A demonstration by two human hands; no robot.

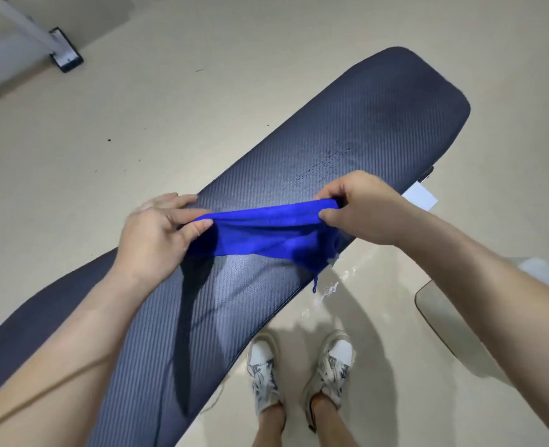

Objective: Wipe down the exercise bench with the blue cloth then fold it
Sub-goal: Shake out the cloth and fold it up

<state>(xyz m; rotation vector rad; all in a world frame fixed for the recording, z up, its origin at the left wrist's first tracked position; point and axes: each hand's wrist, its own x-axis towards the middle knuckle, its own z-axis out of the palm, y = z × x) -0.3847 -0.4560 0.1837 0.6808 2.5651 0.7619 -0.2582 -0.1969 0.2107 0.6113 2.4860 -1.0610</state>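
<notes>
The blue cloth (268,235) hangs stretched between my two hands, a little above the exercise bench (347,130), whose dark ribbed pad runs from lower left to upper right. My left hand (160,233) pinches the cloth's left end between thumb and fingers. At the right end, my right hand (360,208) grips the bunched top edge. The cloth sags in the middle, and a small loop dangles from its lower right corner past the bench's near edge.
My two feet in white sneakers (299,369) stand on the beige floor beside the bench's near edge. A white metal frame foot (65,53) rests at the upper left. A rounded grey object (450,321) lies on the floor at the right.
</notes>
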